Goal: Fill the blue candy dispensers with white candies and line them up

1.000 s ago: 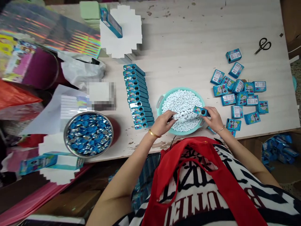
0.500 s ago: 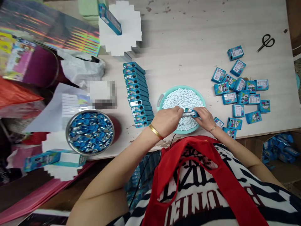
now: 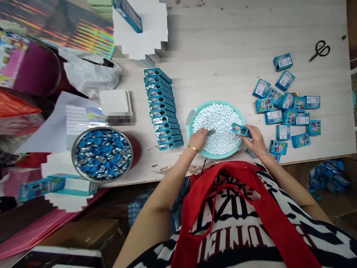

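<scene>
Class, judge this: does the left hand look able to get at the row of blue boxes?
Probably yes: the left hand is near the row of blue boxes, and nothing visible stands between them, though the slim grey tool it grips may hamper grasping.

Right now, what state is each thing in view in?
Left hand, closed on metal tool
Right hand, closed on blue box
Blue box, hole uncovered
Basin, full of white pellets
Metal bowl, full of blue-and-silver caps
Row of boxes, side by side
Scissors, lying idle
Carton, open, holding blue packs
</scene>
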### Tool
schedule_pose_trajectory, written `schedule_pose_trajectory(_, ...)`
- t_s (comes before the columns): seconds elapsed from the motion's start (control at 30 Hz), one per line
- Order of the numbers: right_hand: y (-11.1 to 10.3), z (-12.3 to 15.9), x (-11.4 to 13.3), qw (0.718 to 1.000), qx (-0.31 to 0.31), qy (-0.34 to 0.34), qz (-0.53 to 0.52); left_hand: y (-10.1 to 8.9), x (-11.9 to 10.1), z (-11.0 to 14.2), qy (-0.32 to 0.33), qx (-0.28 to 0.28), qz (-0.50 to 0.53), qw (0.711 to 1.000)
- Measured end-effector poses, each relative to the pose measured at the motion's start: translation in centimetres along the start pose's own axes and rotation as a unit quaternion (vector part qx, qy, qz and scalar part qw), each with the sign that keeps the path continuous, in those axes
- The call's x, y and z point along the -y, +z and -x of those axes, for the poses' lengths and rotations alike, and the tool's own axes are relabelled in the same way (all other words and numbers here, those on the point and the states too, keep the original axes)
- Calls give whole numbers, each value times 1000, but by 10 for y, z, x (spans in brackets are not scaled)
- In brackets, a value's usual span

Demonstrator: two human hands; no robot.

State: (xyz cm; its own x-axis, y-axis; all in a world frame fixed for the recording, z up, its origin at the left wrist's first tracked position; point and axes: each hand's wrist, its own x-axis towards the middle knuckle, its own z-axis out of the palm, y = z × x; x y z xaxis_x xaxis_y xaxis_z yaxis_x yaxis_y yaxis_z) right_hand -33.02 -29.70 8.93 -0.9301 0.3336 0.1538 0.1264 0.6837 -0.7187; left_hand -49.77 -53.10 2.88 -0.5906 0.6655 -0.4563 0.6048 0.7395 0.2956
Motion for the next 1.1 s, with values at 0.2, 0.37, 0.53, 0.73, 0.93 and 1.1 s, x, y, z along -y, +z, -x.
schedule_pose_trajectory(0.2,-12,5,-3,998,-42,52,-19,51,-42,-38,44,-45,165,984)
schedule_pose_trajectory(0.37,-13,8,-8,997,-52,57,2,33,-23,-24,90,-50,204,973)
schedule_pose_trajectory(0.53,-6,4,-8,999,-34,7,29,-25,-3,18,163,-83,217,959)
schedule_pose_trajectory(0.73,15,-4,1,996,27,-71,43,-97,-26,48,224,-35,102,969)
schedule_pose_trajectory(0.93,27,-5,10,990,84,-101,53,-146,-80,60,146,50,-121,981)
schedule_pose_trajectory(1.1,31,-4,13,990,83,-107,49,-171,-120,75,126,64,-205,969)
